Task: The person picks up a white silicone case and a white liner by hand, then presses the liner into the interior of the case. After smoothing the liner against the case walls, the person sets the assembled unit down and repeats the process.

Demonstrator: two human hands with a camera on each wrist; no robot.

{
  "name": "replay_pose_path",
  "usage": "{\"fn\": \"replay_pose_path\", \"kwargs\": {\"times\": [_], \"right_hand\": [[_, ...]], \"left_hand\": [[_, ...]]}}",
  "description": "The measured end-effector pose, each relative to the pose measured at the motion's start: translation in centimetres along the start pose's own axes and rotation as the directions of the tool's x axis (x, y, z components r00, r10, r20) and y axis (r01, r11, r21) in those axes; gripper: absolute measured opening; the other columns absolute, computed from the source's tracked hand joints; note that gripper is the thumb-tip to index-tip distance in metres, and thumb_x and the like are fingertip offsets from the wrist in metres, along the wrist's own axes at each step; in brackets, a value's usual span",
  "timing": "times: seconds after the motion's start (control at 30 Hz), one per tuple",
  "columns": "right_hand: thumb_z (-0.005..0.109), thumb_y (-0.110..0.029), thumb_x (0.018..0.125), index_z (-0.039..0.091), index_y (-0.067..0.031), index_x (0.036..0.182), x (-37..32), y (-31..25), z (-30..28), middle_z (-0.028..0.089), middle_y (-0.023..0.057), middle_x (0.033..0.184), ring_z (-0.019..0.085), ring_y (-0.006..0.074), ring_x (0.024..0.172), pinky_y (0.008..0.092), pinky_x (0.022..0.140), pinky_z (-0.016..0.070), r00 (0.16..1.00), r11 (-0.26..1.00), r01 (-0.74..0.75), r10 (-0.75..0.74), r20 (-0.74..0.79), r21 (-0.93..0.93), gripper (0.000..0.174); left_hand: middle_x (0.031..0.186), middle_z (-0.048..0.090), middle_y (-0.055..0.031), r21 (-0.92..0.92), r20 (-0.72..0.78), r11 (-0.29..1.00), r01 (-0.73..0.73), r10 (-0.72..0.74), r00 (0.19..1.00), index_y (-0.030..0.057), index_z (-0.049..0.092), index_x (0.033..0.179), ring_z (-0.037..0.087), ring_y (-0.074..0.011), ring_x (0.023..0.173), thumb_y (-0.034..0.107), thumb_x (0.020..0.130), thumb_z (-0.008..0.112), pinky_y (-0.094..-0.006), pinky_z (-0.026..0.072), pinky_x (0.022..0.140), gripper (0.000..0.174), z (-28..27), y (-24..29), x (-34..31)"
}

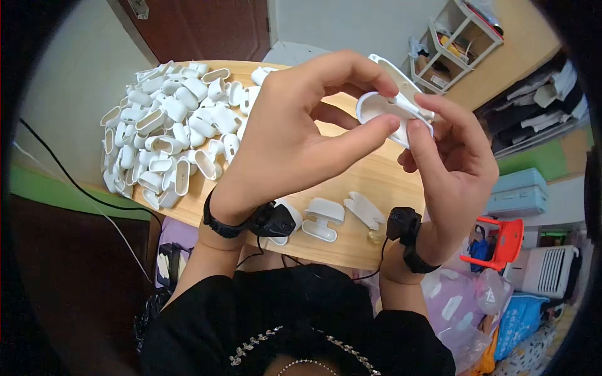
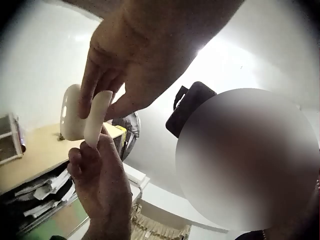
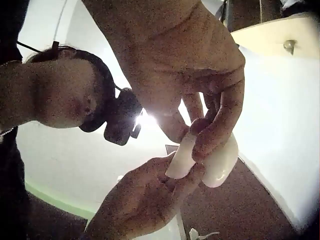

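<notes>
Both hands hold one white earbud case, hinged wide apart, above the table. My left hand (image 1: 301,125) pinches its shallow rounded half (image 1: 376,106) between thumb and fingertips. From the other side, my right hand (image 1: 458,156) grips near the hinge, its thumb on the rim. The deeper half (image 1: 392,67) shows behind the fingertips in the head view. In the left wrist view, the deeper half (image 2: 72,117) has small holes along its side. The right wrist view shows both halves, with the smooth deeper half (image 3: 223,162) partly covered by fingers.
A big heap of white earbud cases (image 1: 175,106) covers the left of the wooden table (image 1: 382,182). Near the front edge lie an unfolded case (image 1: 323,212) and a flat white piece with tabs (image 1: 364,210). Another case (image 1: 285,210) is partly hidden by the left wrist camera.
</notes>
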State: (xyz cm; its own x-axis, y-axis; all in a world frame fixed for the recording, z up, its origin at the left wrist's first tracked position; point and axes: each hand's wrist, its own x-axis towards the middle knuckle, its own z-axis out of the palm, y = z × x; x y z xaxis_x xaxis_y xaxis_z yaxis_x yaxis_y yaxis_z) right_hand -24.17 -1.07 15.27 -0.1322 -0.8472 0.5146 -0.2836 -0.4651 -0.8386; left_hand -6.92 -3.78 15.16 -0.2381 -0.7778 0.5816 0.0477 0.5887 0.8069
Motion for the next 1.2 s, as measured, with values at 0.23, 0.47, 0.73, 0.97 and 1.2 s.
{"fn": "replay_pose_path", "kwargs": {"times": [0.23, 0.47, 0.73, 0.97, 1.2], "right_hand": [[0.070, 0.004, 0.073, 0.070, -0.0014, 0.089, 0.1, 0.0, 0.6, 0.058, -0.0031, 0.068, 0.049, 0.0015, 0.059, 0.0148, 0.050, 0.0402, 0.998, 0.999, 0.008, -0.010, -0.061, -0.034, 0.016], [0.070, 0.005, 0.072, 0.071, 0.0010, 0.086, -0.1, 0.4, 0.9, 0.065, 0.0019, 0.071, 0.057, 0.0041, 0.060, 0.0161, 0.053, 0.0450, 0.984, 0.980, 0.137, -0.152, -0.098, -0.144, 0.015], [0.065, 0.002, 0.083, 0.067, 0.0045, 0.100, -0.7, 0.3, -1.0, 0.066, 0.0068, 0.082, 0.059, 0.0092, 0.064, 0.0202, 0.056, 0.0468, 0.994, 0.980, 0.098, -0.105, -0.031, -0.171, 0.017], [0.076, -0.019, 0.080, 0.066, 0.0039, 0.091, 0.4, 0.0, 0.9, 0.066, 0.0122, 0.067, 0.052, 0.0107, 0.043, 0.0209, 0.032, 0.0391, 0.957, 0.957, 0.232, -0.257, -0.137, -0.172, 0.027], [0.070, -0.013, 0.083, 0.065, 0.0049, 0.093, -0.2, 0.4, 5.4, 0.066, 0.0131, 0.075, 0.054, 0.0139, 0.055, 0.0248, 0.044, 0.0423, 0.922, 0.922, 0.388, -0.388, -0.007, -0.004, 0.021]], "left_hand": [[0.092, 0.067, -0.0076, -0.010, -0.078, 0.999, 0.050, -0.051, 0.996, -0.0040, 0.065, 0.095, 0.064, -0.0119, 0.087, -0.003, 0.081, 0.067, -0.0197, 0.0524, 0.067, 0.015, 0.1, -0.4, 0.1], [0.092, 0.067, -0.0082, -0.045, -0.080, 0.996, 0.078, -0.081, 0.993, -0.0046, 0.065, 0.095, 0.064, -0.0114, 0.084, -0.005, 0.082, 0.061, -0.0208, 0.0526, 0.069, 0.014, -0.1, -0.2, 0.2], [0.082, 0.066, -0.0080, -0.065, -0.049, 0.994, -0.092, 0.089, 0.995, -0.0005, 0.064, 0.093, 0.066, -0.0127, 0.079, 0.001, 0.079, 0.060, -0.0270, 0.0557, 0.066, 0.014, 0.2, -1.0, 0.4], [0.067, 0.062, -0.0184, 0.343, 0.052, 0.810, -0.475, 0.488, 0.871, 0.0026, 0.067, 0.073, 0.062, -0.0378, 0.065, 0.022, 0.065, 0.064, -0.0463, 0.0483, 0.058, 0.021, 1.1, -2.4, 1.6], [0.076, 0.064, -0.0167, 0.441, 0.091, 0.682, -0.584, 0.613, 0.785, 0.0046, 0.066, 0.078, 0.063, -0.0354, 0.073, 0.017, 0.075, 0.065, -0.0462, 0.0489, 0.064, 0.013, -1.9, -0.1, 1.1]]}}
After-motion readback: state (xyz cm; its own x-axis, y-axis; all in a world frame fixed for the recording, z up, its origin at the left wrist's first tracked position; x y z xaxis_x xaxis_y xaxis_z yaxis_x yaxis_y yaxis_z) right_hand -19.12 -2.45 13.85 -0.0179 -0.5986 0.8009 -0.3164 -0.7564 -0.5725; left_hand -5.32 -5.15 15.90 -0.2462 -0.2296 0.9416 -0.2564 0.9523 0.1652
